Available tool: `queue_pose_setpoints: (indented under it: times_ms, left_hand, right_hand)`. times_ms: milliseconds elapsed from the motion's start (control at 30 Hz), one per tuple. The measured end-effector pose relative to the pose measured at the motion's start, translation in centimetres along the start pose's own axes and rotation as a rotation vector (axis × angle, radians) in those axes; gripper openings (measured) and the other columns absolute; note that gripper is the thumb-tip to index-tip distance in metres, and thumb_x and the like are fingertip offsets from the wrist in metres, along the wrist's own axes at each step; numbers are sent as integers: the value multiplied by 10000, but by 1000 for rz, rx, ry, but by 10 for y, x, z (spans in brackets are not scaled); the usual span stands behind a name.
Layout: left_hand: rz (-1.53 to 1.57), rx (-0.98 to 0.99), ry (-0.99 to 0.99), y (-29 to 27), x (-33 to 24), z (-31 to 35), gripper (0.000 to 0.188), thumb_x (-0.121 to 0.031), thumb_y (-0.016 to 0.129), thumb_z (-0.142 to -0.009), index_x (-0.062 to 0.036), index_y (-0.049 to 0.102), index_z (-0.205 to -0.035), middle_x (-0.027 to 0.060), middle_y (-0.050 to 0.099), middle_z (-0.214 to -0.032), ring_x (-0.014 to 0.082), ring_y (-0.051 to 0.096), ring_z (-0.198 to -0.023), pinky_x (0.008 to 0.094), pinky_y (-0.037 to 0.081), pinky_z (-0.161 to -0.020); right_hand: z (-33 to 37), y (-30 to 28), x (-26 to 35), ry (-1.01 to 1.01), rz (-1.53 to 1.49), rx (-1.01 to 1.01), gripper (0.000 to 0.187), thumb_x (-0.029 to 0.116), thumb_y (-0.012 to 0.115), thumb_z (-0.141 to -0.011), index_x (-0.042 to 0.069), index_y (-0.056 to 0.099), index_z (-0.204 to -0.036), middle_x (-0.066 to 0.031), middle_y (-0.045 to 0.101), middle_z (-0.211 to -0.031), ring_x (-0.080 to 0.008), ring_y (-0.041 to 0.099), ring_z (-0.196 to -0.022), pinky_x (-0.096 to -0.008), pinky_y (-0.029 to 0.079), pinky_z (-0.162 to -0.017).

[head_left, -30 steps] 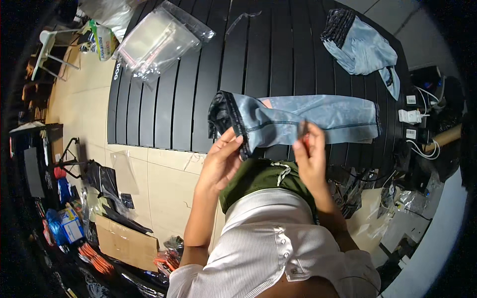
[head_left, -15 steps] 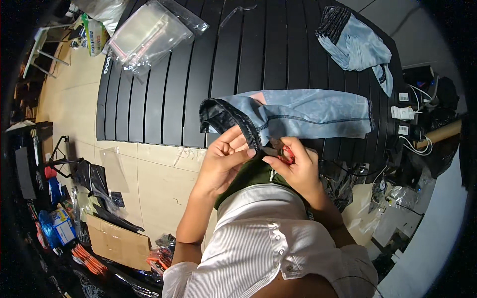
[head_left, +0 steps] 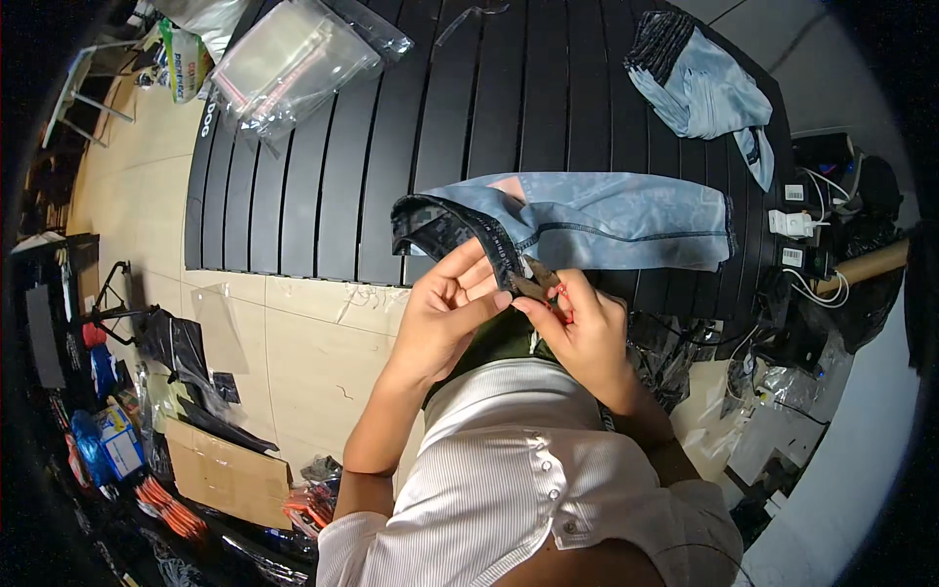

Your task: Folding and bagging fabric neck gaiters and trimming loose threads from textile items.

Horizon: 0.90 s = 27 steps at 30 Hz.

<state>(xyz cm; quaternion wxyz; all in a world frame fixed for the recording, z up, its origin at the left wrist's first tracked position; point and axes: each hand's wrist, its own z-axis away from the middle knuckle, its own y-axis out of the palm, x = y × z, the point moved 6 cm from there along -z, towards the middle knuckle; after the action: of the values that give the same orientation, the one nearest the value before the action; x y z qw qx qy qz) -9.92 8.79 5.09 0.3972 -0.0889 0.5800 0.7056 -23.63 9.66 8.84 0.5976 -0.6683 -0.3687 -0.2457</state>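
Observation:
A light-blue, denim-patterned garment (head_left: pixel 626 210) lies lengthwise along the table's near edge, its dark inside showing at the left end. My left hand (head_left: pixel 435 328) pinches the black band (head_left: pixel 501 256) at that end between thumb and fingers and holds its edge up. Small thread snips (head_left: pixel 530 285) with red handles are gripped in my right hand (head_left: pixel 592 338). Their blades point left and lie against the band's edge, close to my left fingertips. Whether a thread is between the blades is too small to tell.
The black slatted table (head_left: pixel 333 196) also bears a second blue garment (head_left: pixel 709 93) at far right and clear plastic bags (head_left: pixel 293 68) at far left. White plugs and cables (head_left: pixel 794 223) sit beyond its right edge. A cardboard piece (head_left: pixel 230 470) stands on the floor at lower left.
The snips' blades have shifted slightly left and up, onto the black band's edge. My left hand still pinches the band, and the garment lies nearly as before.

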Motion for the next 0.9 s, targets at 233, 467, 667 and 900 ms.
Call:
queue_pose_setpoints:
  times_ms: [233, 467, 667, 900]
  left_hand:
    - [-17, 24, 35, 1, 0, 0, 571, 189, 505, -756, 25, 391, -1290, 115, 514, -1223, 159, 508, -1119, 252, 424, -921]
    - [-18, -2, 29, 1, -1, 1, 554, 177, 512, -761, 29, 399, -1283, 112, 526, -1210, 155, 518, -1105, 249, 429, -914]
    - [101, -151, -86, -8, -1, 0, 485, 94, 533, -792, 43, 411, -1258, 98, 612, -1054, 133, 629, -834, 205, 506, -695]
    - [-613, -272, 287, -5, -32, 2, 320, 9, 569, -848, -23, 491, -1156, 36, 623, -868, 46, 557, -767, 167, 440, -682]
  right_hand:
    - [-1, -1, 1, -2, 11, 2, 213, 105, 706, -763, -2, 538, -839, -51, 475, -543, -85, 398, -453, -224, 362, -432]
    - [-3, -13, -5, 55, -10, -54, 201, 81, 683, -777, -16, 536, -873, -62, 474, -547, -107, 399, -453, -226, 356, -439]
    - [-11, -19, 3, -238, 188, 141, 425, 313, 729, -665, 38, 561, -941, -77, 539, -677, -250, 553, -624, -341, 431, -570]
    - [-23, -33, 7, -350, 290, 196, 424, 292, 736, -649, 35, 563, -938, -84, 581, -739, -255, 570, -634, -319, 437, -586]
